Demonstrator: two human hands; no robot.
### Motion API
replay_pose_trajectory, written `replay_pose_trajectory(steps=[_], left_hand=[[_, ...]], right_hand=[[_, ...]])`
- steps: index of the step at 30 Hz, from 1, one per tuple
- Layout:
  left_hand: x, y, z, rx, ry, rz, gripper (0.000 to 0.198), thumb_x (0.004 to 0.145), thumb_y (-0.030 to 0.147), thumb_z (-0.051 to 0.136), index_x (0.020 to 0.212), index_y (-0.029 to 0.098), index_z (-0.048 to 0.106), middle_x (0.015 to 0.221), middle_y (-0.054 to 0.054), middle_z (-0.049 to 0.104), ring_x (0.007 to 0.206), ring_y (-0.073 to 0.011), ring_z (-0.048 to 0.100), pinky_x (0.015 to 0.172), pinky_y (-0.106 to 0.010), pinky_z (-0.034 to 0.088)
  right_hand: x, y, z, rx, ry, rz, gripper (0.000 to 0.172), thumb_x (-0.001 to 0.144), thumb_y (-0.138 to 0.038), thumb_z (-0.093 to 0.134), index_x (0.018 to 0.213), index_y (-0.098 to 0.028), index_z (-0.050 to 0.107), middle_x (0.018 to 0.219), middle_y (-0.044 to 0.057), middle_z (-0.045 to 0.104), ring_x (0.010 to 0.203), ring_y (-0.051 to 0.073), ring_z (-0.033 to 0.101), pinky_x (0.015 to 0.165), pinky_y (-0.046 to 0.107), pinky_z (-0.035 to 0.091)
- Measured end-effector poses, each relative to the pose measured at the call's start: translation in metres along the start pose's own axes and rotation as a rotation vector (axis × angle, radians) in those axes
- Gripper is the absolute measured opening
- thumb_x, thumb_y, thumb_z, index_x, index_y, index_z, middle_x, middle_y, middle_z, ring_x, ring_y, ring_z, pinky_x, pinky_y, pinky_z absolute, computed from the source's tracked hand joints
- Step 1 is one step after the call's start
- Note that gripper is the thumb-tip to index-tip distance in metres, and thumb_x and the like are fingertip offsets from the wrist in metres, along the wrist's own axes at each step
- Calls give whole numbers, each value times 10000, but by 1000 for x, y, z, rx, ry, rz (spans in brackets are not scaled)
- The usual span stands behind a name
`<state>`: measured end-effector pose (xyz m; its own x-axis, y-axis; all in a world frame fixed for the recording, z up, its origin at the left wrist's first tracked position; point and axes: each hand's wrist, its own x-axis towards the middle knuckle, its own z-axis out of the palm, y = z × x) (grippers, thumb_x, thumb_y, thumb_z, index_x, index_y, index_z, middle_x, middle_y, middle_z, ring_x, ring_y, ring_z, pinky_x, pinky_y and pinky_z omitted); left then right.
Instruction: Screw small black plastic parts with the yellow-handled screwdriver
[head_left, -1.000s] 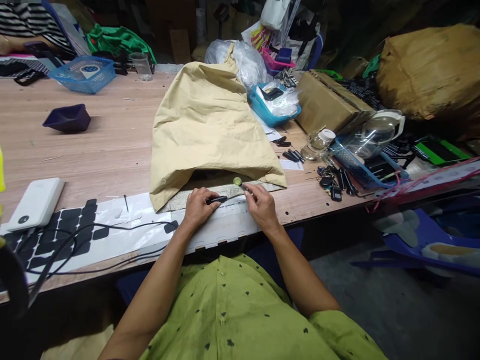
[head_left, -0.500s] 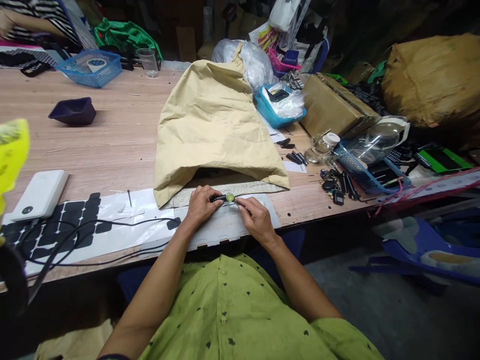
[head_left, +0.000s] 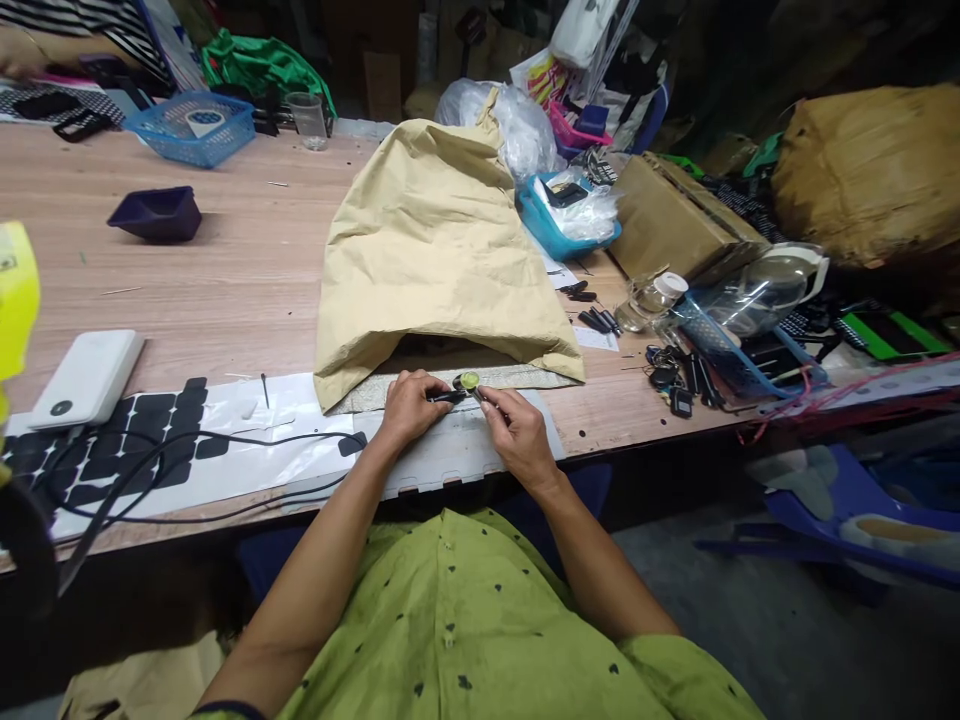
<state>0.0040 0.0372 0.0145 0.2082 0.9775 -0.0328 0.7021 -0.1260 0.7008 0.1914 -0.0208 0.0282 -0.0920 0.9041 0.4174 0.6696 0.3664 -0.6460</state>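
My left hand point(head_left: 411, 408) grips a small black handled piece point(head_left: 448, 397) at the near edge of the wooden table point(head_left: 225, 290). My right hand point(head_left: 517, 432) pinches a thin dark tool, its tip touching a small round green piece point(head_left: 468, 381) between the two hands. Both hands rest on a white sheet point(head_left: 457, 450), just in front of the open mouth of a large tan paper sack point(head_left: 435, 240). What lies inside the sack is hidden.
To the left lie a white power bank point(head_left: 88, 377), a sheet of black square pads point(head_left: 127, 440) and a black cable point(head_left: 195, 470). A dark tray point(head_left: 157, 213) and blue basket point(head_left: 191, 127) sit farther back. Right: blue trays, a cardboard box point(head_left: 675, 220), small black parts point(head_left: 675, 375).
My hands drew closer together. The right hand's tool tip moved left onto the green round piece, which now sits between the fingertips. The view shifted slightly.
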Motion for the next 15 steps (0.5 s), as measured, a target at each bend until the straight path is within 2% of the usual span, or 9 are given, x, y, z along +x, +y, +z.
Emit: replay_pose_trajectory(steps=[7, 13, 15], left_hand=[[0, 2, -1, -14, -13, -18, 185, 740, 249, 794, 920, 288, 808, 948, -19, 743, 985, -273, 601, 927, -428, 461], [0, 2, -1, -18, -11, -3, 136, 741, 245, 788, 872, 278, 788, 938, -16, 736, 996, -274, 595, 917, -418, 458], [-1, 3, -1, -20, 1, -21, 212, 730, 227, 791, 937, 270, 780, 941, -17, 736, 1002, -276, 595, 918, -413, 456]], right_hand=[[-5, 2, 5, -96, -39, 14, 281, 971, -234, 502, 1095, -218, 753, 980, 84, 765, 929, 212, 724, 825, 316, 592], [0, -11, 4, -69, -18, -16, 313, 999, -242, 466, 1154, -234, 739, 1021, 83, 758, 986, 211, 713, 887, 337, 584], [1, -15, 7, -76, -23, -34, 319, 1005, -244, 460, 1170, -223, 732, 1025, 86, 755, 985, 206, 711, 886, 325, 580]])
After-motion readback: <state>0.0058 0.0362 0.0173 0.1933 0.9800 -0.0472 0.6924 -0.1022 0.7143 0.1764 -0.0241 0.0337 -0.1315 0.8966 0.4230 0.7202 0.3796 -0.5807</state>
